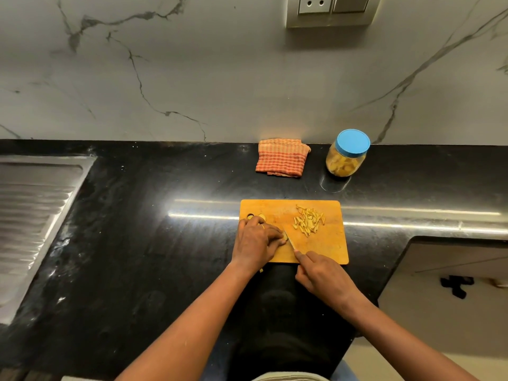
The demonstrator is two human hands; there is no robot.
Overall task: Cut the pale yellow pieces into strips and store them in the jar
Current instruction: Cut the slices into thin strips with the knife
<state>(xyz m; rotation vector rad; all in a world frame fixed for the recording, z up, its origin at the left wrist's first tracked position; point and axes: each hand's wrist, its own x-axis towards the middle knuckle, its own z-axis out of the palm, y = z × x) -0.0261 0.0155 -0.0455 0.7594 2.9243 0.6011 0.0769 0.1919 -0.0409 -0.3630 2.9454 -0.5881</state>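
step: slicing a pale yellow piece point(286, 237) into strips on the board point(327, 250)
left hand point(257, 239): fingers curled down over the piece, pinning it near the board's left side. Little of it shows, so the hold is a best reading.
right hand point(325, 276): grip wrapped round the knife point(290, 241) handle, forefinger laid along the top, blade angled in beside the left fingertips
doing it well: keep the fingertips tucked behind the knuckles, make narrow even cuts, and walk the holding hand back after each one
strips point(309, 220): a loose heap of thin, short sticks on the board's far right part
slices point(260, 216): a couple of small rounds, uncut, at the board's far left corner
jar point(347, 158): clear, round, part-filled with yellow bits, blue lid point(353, 143) on — at the back of the bench point(143, 243), well apart from the board
board and bench: flat orange-brown wood on glossy black stone
cloth point(281, 158): folded, checked, beside the jar
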